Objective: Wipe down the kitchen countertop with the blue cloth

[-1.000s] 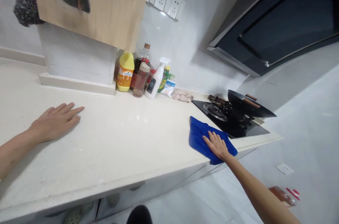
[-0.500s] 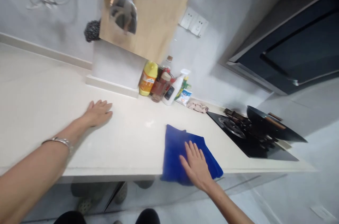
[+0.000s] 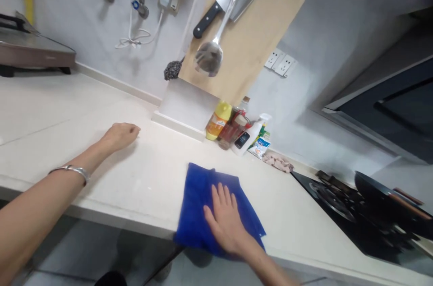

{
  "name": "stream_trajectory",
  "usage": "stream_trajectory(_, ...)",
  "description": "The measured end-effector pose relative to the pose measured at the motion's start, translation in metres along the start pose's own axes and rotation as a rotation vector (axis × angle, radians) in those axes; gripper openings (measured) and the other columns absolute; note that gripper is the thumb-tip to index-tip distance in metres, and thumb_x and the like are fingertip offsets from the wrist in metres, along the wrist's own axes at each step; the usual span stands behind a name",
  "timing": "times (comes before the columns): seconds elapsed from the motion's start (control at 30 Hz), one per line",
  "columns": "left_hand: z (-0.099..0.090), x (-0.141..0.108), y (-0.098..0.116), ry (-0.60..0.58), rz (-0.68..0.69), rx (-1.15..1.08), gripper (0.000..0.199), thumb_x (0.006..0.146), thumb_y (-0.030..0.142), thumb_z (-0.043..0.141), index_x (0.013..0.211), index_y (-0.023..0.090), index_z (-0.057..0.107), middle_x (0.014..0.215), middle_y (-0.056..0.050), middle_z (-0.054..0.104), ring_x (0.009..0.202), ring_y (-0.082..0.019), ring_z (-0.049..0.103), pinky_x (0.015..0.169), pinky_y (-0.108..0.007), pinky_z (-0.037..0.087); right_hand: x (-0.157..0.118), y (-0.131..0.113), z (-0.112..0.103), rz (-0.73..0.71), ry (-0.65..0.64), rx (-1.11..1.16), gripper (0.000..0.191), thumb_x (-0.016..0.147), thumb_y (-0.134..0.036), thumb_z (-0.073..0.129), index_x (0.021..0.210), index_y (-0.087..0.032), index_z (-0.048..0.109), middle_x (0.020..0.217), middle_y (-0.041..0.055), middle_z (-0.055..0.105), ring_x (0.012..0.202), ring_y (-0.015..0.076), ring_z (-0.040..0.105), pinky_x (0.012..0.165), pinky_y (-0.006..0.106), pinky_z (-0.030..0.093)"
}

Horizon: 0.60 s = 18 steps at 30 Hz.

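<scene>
- Pressing flat with fingers spread, the right hand grasps nothing; the cloth lies under it, overhanging the surface edge, and could slide off.
- The left hand, loosely curled and empty, rests well apart.
- A wide sweep might topple the bottles.

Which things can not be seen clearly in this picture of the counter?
- Blue cloth, head view: the part under the right hand is hidden.
- Bottle labels: too small to read.
- Wok: blurred at the right edge.
- Left hand: fingers curled under, palm hidden.
</scene>
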<state>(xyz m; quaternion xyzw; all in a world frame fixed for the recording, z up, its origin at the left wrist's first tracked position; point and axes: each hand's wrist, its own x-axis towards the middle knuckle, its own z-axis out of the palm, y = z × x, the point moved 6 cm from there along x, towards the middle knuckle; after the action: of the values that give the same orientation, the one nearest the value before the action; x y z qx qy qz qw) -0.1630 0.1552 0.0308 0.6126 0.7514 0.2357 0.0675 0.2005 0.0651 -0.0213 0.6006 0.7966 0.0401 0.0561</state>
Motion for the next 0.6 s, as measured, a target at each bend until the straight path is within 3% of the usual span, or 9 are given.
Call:
stream_trajectory(0.13,-0.021,-0.011,-0.059,-0.006,-0.11,0.043,0.05,0.085,0.038,0.031,0.114,0.019,0.066,0.114,-0.008,0.069,0.108,-0.028,0.058,0.091,-0.035,0.044,0.032,-0.031,-0.005,-0.088,0.044,0.051,0.071,0.096,-0.051,0.026,0.151,-0.006,0.018,0.156,0.0175,0.008,0.143,0.0351,0.003,0.115,0.054,0.009)
stream_trajectory(0.23,-0.027,-0.018,-0.088,-0.013,-0.121,0.05,0.05,0.085,0.042,0.033,0.115,0.018,0.066,0.116,-0.009,0.068,0.106,-0.029,0.058,0.091,-0.037,0.043,0.063,-0.056,-0.008,-0.137,0.055,0.093,0.075,0.095,-0.055,0.026,0.151,-0.006,0.018,0.156,0.019,0.008,0.143,0.0369,0.002,0.114,0.056,0.009)
stream_trajectory(0.4,-0.026,-0.028,-0.098,-0.021,-0.059,0.013,0.046,0.082,0.042,0.037,0.113,0.026,0.068,0.111,-0.003,0.07,0.1,-0.024,0.061,0.087,-0.032,0.045,0.112,-0.099,-0.015,-0.181,0.049,0.109,0.075,0.096,-0.055,0.024,0.151,-0.005,0.016,0.156,0.0202,0.007,0.143,0.0373,0.002,0.113,0.057,0.009)
stream_trajectory(0.5,-0.023,-0.031,-0.099,0.0,-0.107,0.015,0.046,0.079,0.042,0.039,0.113,0.031,0.068,0.099,-0.004,0.073,0.093,-0.027,0.063,0.084,-0.036,0.046,0.135,-0.123,-0.018,-0.209,0.038,0.118,0.076,0.096,-0.056,0.023,0.151,-0.004,0.015,0.156,0.0204,0.006,0.143,0.0372,0.0,0.113,0.057,0.007)
stream_trajectory(0.6,-0.019,-0.029,-0.1,0.012,-0.126,0.008,0.044,0.081,0.043,0.036,0.11,0.035,0.068,0.102,-0.003,0.072,0.096,-0.028,0.062,0.088,-0.04,0.044,0.155,-0.146,-0.022,-0.233,0.025,0.126,0.077,0.096,-0.057,0.022,0.151,-0.004,0.013,0.156,0.0202,0.005,0.143,0.0372,-0.002,0.113,0.056,0.006)
